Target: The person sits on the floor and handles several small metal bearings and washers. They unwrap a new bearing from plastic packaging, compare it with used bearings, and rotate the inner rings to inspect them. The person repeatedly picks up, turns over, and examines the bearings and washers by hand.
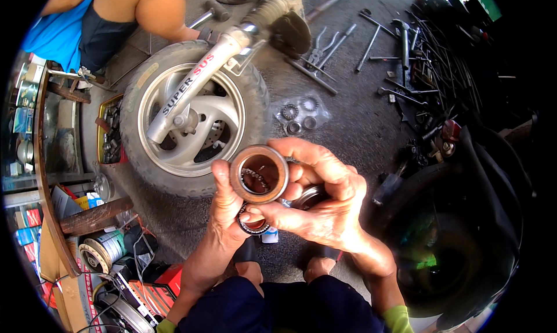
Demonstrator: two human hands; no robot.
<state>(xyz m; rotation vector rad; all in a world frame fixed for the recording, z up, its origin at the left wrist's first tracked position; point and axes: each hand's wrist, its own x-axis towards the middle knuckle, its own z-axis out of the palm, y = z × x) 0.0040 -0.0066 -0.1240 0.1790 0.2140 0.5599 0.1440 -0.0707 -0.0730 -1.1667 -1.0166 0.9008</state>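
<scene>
holding a brown metal ring [259, 198] face-on toward the viewer, the person's two hands meet in front of the knees. the right hand [331, 202] is curled and pinching: its index finger reaches along the upper right of the ring, and its thumb lies across below the lower edge. a second, shiny metal ring [311, 195] sits partly hidden within the right hand's curl. the left hand [226, 214] is closed on the brown metal ring from the left, thumb upright against the rim; most of its fingers are hidden. a narrow bearing ring [254, 231] with a beaded edge sits just below the brown metal ring, near the left palm; which hand bears its weight cannot be told. beyond the hands, a spoked wheel [230, 115] with a tire lies flat on the ground, and a light-coloured fork leg [200, 80] extends across it. just right of the wheel, a clear plastic bag [301, 116] contains ring-shaped parts. farther out on the ground are pliers [316, 53], t-handled wrenches and a hammer [404, 40]. at the upper left, a co-worker in a blue garment [55, 40] reaches one hand to the tire's far edge.
</scene>
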